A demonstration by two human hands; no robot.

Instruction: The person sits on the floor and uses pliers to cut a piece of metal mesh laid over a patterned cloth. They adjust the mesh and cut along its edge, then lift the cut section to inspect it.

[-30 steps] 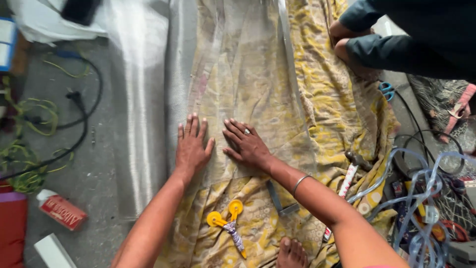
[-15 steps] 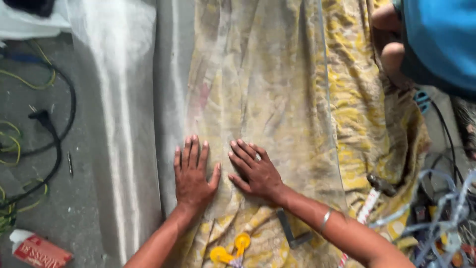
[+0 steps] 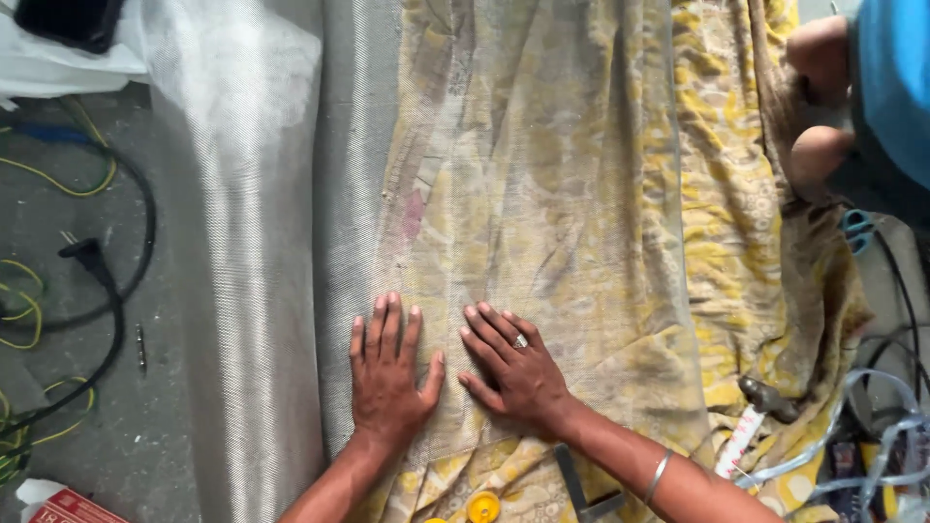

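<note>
My left hand and my right hand lie flat, palms down and fingers spread, side by side on a sheer whitish mesh sheet. The sheet is spread over a yellow patterned cloth on the floor. A ring sits on a finger of my right hand and a metal bangle on that wrist. Neither hand holds anything. Yellow-handled scissors show partly at the bottom edge, just below my hands.
Another person in a blue top crouches at the upper right, on the cloth's edge. Black and yellow-green cables trail over the grey floor at left. A red and white box lies bottom left. Tangled wires and tools crowd the lower right.
Both hands have slid forward along the sheet, still flat and side by side. The view has followed them, so the scissors have dropped to the bottom edge.
</note>
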